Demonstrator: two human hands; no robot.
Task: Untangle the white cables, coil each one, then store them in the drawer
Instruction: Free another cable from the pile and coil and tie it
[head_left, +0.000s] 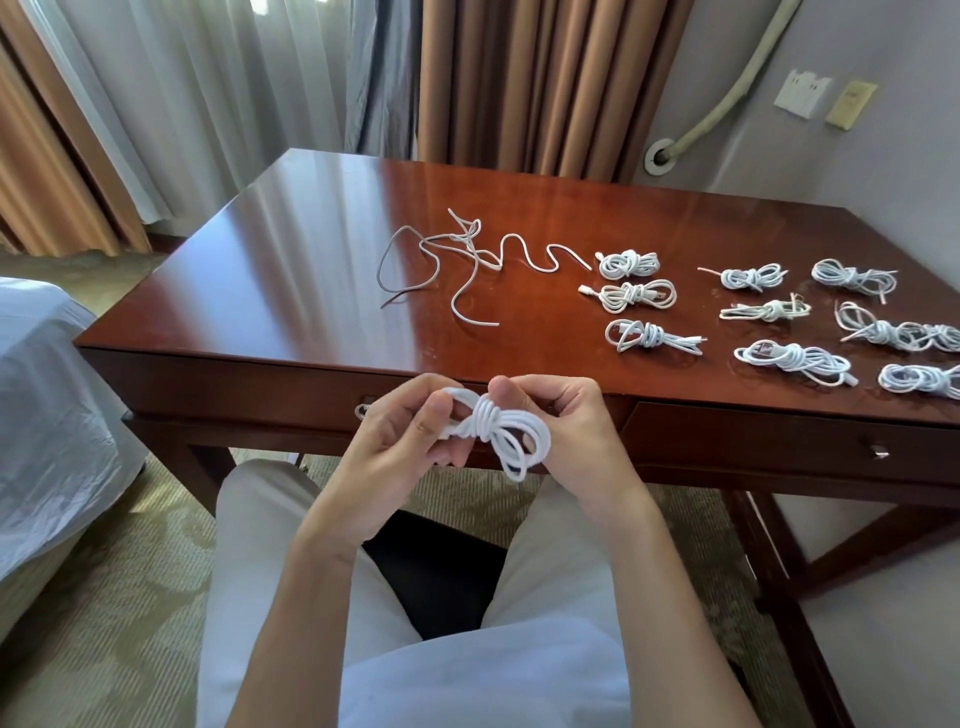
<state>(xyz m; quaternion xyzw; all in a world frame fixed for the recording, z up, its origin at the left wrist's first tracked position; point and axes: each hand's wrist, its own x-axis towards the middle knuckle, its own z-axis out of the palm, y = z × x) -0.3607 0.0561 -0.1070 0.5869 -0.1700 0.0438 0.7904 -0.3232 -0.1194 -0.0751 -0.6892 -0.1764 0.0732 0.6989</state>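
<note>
A polished wooden desk (311, 249) fills the view, seen from above by a seated person. Its two front drawers, one at left (249, 387) and one at right (779, 441), both look closed. Behind are curtains (519, 83); a bed edge (41, 395) sits at the left.

Along the desk's right side lie about ten finished bundles (779, 322) of white cable, each coiled and wrapped at the middle, set in loose rows. Left of them, near the desk's centre, a loose tangle (452, 260) of a few white cables remains unsorted.

In front of the desk edge, over the lap, both hands hold another coil (498, 431). The left hand (400, 441) pinches its left loop between thumb and curled fingers; the right hand (566, 415) grips the right side, thumb pressing near the wrapped centre.

Judging by this, most coiling seems done; the tangle still needs work, and nothing is stored yet. The closed drawers must be opened first.
</note>
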